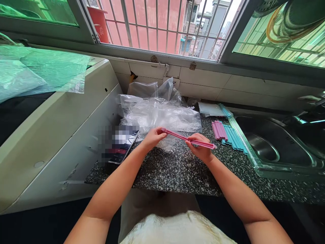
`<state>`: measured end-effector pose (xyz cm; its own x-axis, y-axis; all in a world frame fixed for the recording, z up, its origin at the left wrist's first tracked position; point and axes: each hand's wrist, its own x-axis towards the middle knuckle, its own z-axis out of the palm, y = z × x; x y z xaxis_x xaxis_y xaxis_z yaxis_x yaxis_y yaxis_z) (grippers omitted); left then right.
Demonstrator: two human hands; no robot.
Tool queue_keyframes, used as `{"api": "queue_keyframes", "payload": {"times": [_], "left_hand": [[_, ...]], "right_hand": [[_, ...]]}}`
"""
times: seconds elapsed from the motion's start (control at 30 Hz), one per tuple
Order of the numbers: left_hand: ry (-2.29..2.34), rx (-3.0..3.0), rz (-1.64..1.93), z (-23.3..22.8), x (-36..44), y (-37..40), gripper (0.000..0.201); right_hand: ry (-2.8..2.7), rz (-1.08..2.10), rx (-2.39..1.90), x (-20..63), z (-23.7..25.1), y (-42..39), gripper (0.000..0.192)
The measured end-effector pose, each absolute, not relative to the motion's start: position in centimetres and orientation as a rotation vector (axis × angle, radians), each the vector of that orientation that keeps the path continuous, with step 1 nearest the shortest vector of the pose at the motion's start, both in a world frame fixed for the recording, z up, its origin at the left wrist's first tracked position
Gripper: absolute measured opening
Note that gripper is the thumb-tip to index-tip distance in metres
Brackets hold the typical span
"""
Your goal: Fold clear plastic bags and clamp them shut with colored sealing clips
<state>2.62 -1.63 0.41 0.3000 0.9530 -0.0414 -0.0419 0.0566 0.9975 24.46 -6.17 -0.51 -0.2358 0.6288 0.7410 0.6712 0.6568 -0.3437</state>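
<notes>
A long pink plastic sealing clip (pixel 177 135) is held level above the speckled granite counter (pixel 177 169). My left hand (pixel 153 137) pinches its left end. My right hand (pixel 201 149) grips it further along, with the clip's right tip sticking out past the fingers. Just behind the clip lies a heap of clear plastic bags (pixel 157 113). A small clear bag piece seems to hang under the clip between my hands.
Several pink clips (pixel 219 130) and teal clips (pixel 235 138) lie in a row right of my hands, beside a steel sink (pixel 276 145). A dark box (pixel 119 144) lies at the left. A white appliance (pixel 50 128) stands at the left. A barred window is behind.
</notes>
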Motion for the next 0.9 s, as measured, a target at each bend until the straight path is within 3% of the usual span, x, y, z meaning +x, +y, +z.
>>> {"api": "queue_keyframes", "payload": {"times": [0.9], "left_hand": [[0.875,1.262,0.886,0.84,2.92,-2.3,0.018]], "right_hand": [[-1.88,-0.13,-1.033,24.32,-0.45,-6.43,0.003]]}}
